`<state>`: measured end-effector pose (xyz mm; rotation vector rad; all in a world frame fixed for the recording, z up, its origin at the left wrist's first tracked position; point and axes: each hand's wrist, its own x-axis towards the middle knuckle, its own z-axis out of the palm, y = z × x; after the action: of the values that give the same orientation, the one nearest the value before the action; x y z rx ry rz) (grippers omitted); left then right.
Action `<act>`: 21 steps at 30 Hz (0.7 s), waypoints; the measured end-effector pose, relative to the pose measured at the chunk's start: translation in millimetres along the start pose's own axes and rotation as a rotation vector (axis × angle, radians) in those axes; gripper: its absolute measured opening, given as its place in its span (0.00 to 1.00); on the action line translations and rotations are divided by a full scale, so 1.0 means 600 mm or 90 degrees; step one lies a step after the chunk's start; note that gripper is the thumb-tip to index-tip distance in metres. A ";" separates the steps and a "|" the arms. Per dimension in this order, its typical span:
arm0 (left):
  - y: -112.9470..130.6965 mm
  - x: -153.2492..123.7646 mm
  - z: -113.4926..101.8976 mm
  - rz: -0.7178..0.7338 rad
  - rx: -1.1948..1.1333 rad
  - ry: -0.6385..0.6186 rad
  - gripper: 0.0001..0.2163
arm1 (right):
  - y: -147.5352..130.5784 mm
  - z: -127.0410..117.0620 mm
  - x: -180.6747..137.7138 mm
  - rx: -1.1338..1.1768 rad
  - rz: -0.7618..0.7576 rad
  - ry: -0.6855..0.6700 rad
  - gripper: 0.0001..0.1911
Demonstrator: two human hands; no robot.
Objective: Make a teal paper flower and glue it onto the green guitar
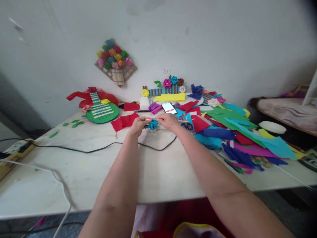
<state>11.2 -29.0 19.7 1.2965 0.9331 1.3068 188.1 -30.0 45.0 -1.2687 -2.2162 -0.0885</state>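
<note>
In the middle of the table, a small blue crepe-paper flower (153,124) is pinched between my two hands. My left hand (138,125) grips its left side, thumb and fingers closed together. From the right, the closed fingers of my right hand (169,121) meet the flower's upper edge. A thin pale stick (183,121) shows just beyond my right hand; whether that hand holds it I cannot tell. Scissors (187,125) with dark handles lie close by. A phone (168,107) with a lit screen rests behind my right hand, and red crepe paper (123,121) lies left of the flower.
A black cable (86,152) crosses the table before me. Coloured paper (237,145) is heaped at the right. A green paper guitar (102,112) stands at the back left. A white cable (61,188) and a yellow power strip (18,153) are at the left edge.
</note>
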 end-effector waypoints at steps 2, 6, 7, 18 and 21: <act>0.004 -0.002 0.002 -0.005 0.005 0.001 0.15 | -0.002 0.000 -0.001 -0.010 0.001 0.010 0.16; 0.006 -0.005 0.005 -0.015 0.005 0.001 0.16 | -0.006 0.000 0.000 -0.033 0.011 0.015 0.16; 0.006 -0.004 0.004 -0.016 0.004 0.000 0.16 | -0.007 0.000 0.000 -0.038 0.015 0.014 0.16; -0.003 0.001 -0.002 -0.033 -0.017 -0.021 0.14 | -0.006 0.000 0.004 -0.041 0.021 0.000 0.13; -0.006 0.003 -0.005 -0.035 -0.027 -0.032 0.15 | -0.006 0.000 0.004 -0.041 0.024 0.002 0.12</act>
<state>8.9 -26.4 16.0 1.2577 0.8958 1.2395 183.9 -30.0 47.1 -1.3423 -2.2020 -0.1480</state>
